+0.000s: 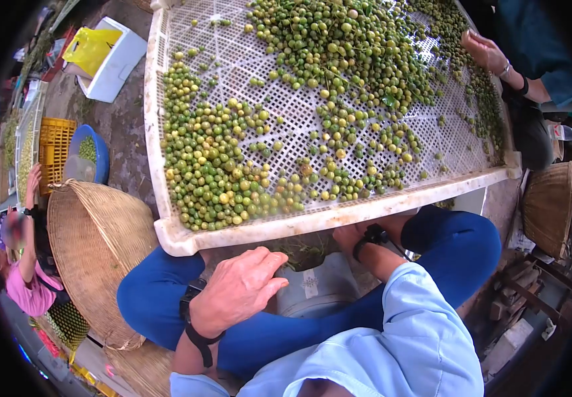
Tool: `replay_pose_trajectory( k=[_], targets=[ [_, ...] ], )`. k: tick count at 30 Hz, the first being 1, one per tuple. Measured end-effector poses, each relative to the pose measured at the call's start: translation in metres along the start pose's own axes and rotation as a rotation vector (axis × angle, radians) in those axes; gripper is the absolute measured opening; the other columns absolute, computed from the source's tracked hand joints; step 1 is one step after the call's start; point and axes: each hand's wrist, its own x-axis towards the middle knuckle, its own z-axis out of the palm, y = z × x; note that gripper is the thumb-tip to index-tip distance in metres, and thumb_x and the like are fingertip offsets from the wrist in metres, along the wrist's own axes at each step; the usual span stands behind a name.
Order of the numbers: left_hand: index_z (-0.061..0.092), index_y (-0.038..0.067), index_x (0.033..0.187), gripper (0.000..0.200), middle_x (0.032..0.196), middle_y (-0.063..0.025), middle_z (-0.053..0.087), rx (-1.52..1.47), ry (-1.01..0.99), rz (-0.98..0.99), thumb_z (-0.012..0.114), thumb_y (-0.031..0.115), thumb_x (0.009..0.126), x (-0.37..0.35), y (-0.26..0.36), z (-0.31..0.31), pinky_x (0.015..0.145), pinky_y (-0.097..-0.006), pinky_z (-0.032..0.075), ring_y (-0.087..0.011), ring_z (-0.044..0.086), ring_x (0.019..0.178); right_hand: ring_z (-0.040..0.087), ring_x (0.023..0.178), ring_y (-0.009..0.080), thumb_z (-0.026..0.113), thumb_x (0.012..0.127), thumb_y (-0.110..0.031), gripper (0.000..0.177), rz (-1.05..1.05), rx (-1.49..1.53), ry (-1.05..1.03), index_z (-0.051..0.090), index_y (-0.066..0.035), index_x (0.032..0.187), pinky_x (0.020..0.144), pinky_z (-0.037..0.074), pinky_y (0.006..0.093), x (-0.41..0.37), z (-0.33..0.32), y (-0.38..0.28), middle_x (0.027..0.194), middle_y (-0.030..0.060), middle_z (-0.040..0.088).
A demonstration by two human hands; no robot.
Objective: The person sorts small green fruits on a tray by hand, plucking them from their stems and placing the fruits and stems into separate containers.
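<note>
My left hand (239, 288) is over my lap, below the tray's near edge, thumb apart from the bent fingers and nothing visible between them. Just under that edge is my right hand (347, 237), its fingers hidden. A white mesh tray (339, 215) spans the upper middle. Small round green and yellowish fruits (213, 159) lie loose at its near left, with a larger pile (345, 46) of them, some on stems, towards the back. Between my legs stands a grey bucket (316, 291) with green stems at its top.
A co-worker's hand (488, 53) is over the tray's right edge. Woven baskets stand left (94, 245) and right (551, 208). Further left are a blue basin (100, 149), a yellow crate (57, 142), a white foam box (117, 66) and a person in pink (28, 291).
</note>
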Motion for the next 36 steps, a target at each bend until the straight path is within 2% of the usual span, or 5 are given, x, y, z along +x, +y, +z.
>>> replay_pose_trajectory(
  k=[1,8,15,26,36],
  targets=[
    [0.059,0.002,0.101,0.03,0.085,-0.0124,0.06,-0.013,0.035,0.02,0.068,0.011,0.074,0.002,0.0,0.0,0.06,-0.0335,0.049,-0.0271,0.06,0.068,0.062,0.073,0.0227,0.058,0.073,-0.018,0.012,-0.06,-0.128,0.238,0.069,-0.013,0.073,0.054,0.048,0.0406,-0.001,0.001,0.002,0.073,0.0041,0.064],
    [0.062,0.0,0.083,0.009,0.07,-0.0028,0.059,-0.231,0.483,-0.072,0.063,0.004,0.076,0.042,0.003,-0.011,0.054,-0.0222,0.042,-0.0071,0.053,0.062,0.064,0.077,0.0311,0.054,0.071,-0.013,0.015,-0.388,0.325,-0.04,0.066,-0.009,0.078,0.065,0.051,0.0437,-0.052,-0.144,-0.028,0.078,0.0115,0.065],
    [0.062,0.002,0.076,0.016,0.073,-0.0141,0.061,0.177,0.549,-0.186,0.066,0.017,0.074,0.112,-0.011,0.025,0.06,-0.0356,0.047,-0.0249,0.061,0.066,0.061,0.063,0.0329,0.055,0.068,-0.01,0.014,-0.482,0.316,0.429,0.051,-0.002,0.079,0.055,0.048,0.0431,-0.169,-0.285,-0.004,0.069,0.0152,0.06],
    [0.055,0.001,0.071,0.014,0.067,-0.017,0.06,0.203,0.641,-0.209,0.059,0.013,0.076,0.122,-0.022,0.032,0.059,-0.0438,0.045,-0.0352,0.06,0.066,0.059,0.067,0.035,0.054,0.077,-0.009,0.019,-0.123,0.504,1.027,0.047,-0.003,0.094,0.057,0.047,0.0436,-0.141,-0.289,0.05,0.079,0.0161,0.059],
    [0.043,0.001,0.077,0.008,0.059,-0.0156,0.05,0.096,0.806,-0.149,0.047,0.005,0.082,0.083,-0.032,0.002,0.05,-0.04,0.041,-0.0297,0.053,0.052,0.059,0.069,0.0359,0.054,0.081,-0.014,0.012,-0.116,0.506,0.82,0.049,-0.003,0.079,0.058,0.047,0.0455,-0.129,-0.298,0.049,0.075,0.0152,0.057]
  ],
)
